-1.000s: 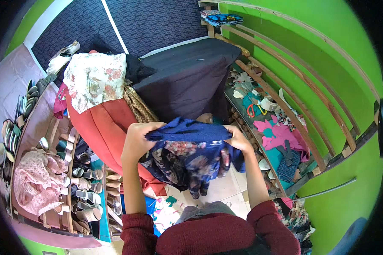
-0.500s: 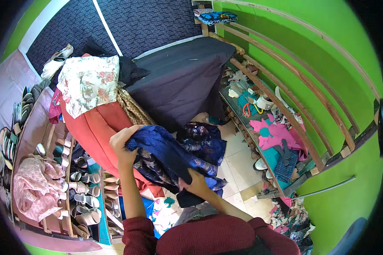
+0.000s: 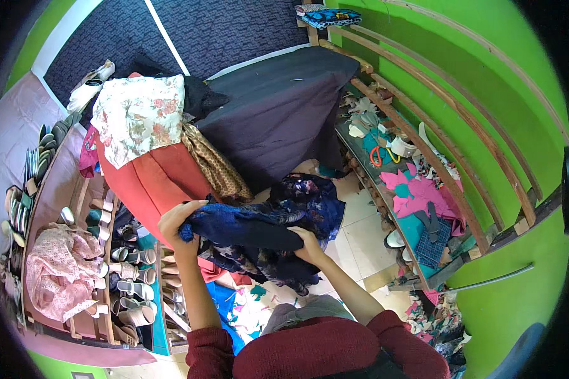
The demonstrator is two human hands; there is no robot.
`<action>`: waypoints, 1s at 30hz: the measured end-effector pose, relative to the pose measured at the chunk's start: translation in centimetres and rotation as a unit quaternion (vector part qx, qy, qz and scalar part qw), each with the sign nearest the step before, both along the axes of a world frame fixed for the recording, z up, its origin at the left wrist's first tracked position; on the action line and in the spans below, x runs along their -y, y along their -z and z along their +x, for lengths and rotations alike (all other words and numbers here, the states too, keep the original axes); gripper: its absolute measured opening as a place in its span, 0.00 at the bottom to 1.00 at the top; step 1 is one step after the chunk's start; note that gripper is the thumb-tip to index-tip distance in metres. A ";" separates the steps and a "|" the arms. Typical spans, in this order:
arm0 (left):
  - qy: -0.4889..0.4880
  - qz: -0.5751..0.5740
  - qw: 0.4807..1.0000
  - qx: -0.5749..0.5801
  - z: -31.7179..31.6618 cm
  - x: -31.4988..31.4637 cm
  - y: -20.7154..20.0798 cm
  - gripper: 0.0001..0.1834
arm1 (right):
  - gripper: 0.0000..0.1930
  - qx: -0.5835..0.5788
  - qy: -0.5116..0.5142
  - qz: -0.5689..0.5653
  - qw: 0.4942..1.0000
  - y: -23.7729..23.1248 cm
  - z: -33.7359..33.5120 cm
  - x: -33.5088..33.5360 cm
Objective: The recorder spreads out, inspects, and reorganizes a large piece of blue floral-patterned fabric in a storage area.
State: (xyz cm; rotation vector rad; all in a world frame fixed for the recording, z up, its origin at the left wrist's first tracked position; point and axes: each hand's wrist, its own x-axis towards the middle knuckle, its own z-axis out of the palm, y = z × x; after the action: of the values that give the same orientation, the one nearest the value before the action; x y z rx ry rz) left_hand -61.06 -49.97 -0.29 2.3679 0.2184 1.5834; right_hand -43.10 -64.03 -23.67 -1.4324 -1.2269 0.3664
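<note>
Between my two hands hangs a dark blue floral cloth (image 3: 237, 228), its folded upper edge held as a dark band. Its left end is bunched in my left hand (image 3: 177, 222), whose fingers are closed around it. My right hand (image 3: 308, 246) pinches the band's other end. Below, the loose folds droop, with paler floral patches showing. Part of the same dark floral fabric seems to spread beyond, toward the tiled floor; where it joins is hidden. To the left, the cloth overlaps a red draped fabric (image 3: 152, 183).
A white floral cloth (image 3: 139, 114) and a gold patterned cloth (image 3: 212, 164) lie by the dark covered table (image 3: 278, 107). At left, racks hold shoes (image 3: 133, 290) and a pink lace cloth (image 3: 60, 271). At right, a wooden shelf bears orange-handled scissors (image 3: 376, 156) and pink scraps (image 3: 417, 196).
My right hand has moved up and to the right with its end of the cloth, so the band now runs nearly level. My left hand has shifted slightly down and left.
</note>
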 end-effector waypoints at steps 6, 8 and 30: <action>-0.058 -0.057 0.996 -0.045 -1.4 -1.4 0.3 0.17 | 0.23 0.054 0.116 0.002 0.992 -3.5 4.2 1.8; -0.077 -0.060 0.994 -0.055 -1.8 -1.7 0.6 0.22 | 0.18 -0.030 0.097 -0.016 0.995 -6.4 6.1 2.7; -0.080 -0.085 0.993 0.023 2.1 1.2 1.1 0.19 | 0.20 -0.108 0.029 -0.108 0.988 6.3 -2.2 3.5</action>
State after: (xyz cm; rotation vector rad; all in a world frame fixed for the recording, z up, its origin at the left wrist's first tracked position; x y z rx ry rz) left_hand -58.94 -51.17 -1.37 2.2286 0.5232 1.6161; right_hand -45.27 -67.50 -29.96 -1.5632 -0.9915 0.6130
